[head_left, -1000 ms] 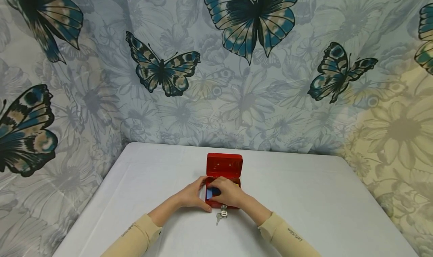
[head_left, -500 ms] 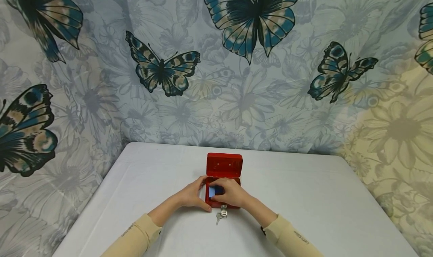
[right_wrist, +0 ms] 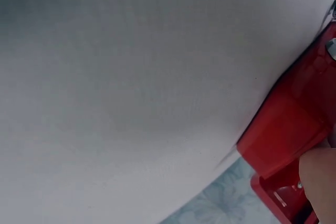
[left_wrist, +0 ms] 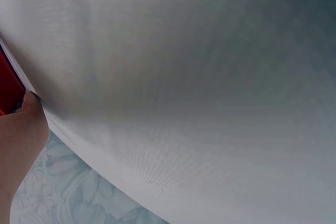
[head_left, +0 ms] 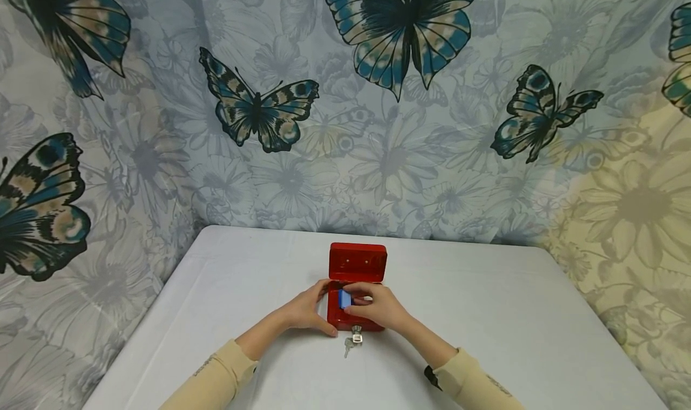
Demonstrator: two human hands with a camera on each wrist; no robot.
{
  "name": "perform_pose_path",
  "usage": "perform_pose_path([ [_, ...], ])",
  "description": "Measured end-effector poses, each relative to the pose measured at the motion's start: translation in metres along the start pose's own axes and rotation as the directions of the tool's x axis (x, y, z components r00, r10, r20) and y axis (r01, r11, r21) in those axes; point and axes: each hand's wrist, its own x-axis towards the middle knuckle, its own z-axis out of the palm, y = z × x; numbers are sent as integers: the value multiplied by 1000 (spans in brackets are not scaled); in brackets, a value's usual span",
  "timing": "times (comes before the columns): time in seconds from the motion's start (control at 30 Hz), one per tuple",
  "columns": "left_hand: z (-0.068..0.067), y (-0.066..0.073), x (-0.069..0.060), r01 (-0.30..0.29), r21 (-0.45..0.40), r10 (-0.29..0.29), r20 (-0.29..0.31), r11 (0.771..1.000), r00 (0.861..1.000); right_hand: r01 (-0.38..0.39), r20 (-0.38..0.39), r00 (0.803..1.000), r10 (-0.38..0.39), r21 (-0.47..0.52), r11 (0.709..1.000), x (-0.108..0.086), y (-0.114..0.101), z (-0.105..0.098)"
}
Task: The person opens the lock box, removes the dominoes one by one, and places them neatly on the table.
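Note:
The red metal box [head_left: 337,320] stands on the table with its lid [head_left: 357,262] raised at the back. My left hand [head_left: 306,309] grips its left side, thumb at the front corner and fingers at the rear one. Over the box opening, my right hand [head_left: 379,306] pinches a small blue block-like object [head_left: 345,300] between thumb and fingers. A lock [head_left: 357,335] with keys [head_left: 348,346] is at the box front. In the left wrist view, part of the hand [left_wrist: 23,142] meets the box [left_wrist: 9,87]; the right wrist view shows the box side [right_wrist: 289,127] and part of the hand [right_wrist: 321,182].
A white cloth [head_left: 486,314] covers the table, whose back edge lies a short way behind the raised lid. Beyond it hangs a patterned fabric backdrop [head_left: 388,158] with butterflies and flowers, which also runs along both sides.
My right hand has drawn back to the right and slightly up, and the blue object between its fingers has shifted right and turned. My left hand has stayed at the box.

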Motion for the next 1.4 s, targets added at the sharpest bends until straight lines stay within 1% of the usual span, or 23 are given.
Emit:
perform_pose_path([
  [0.13, 0, 0, 1, 9, 1, -9, -2, 1000, 1000, -71, -37, 997, 73, 50, 996, -5, -2, -3],
  [0.27, 0, 0, 1, 27, -3, -27, -4, 1000, 1000, -133, -70, 987, 142, 117, 984, -10, -6, -5],
  [0.4, 1, 0, 0, 30, -11, -30, -6, 999, 1000, -160, -92, 979, 181, 198, 967, -16, -9, -7],
  [0.53, 1, 1, 0, 35, -22, -35, -8, 999, 999, -179, -94, 974, 207, 242, 954, -21, -9, -10],
  [0.73, 1, 2, 0, 36, -29, -36, -6, 999, 999, -221, -92, 962, 256, 283, 933, -29, -4, -16],
  [0.93, 1, 2, 1, 38, -17, -39, -10, 999, 999, -252, -100, 949, 298, 324, 912, -40, -3, -24],
  [1.2, 1, 3, 0, 33, -8, -33, -12, 999, 999, -269, -113, 939, 326, 350, 897, -51, 5, -35],
  [1.4, 1, 2, 0, 15, -23, -16, -15, 1000, 1000, -299, -148, 918, 367, 347, 889, -58, 11, -41],
])
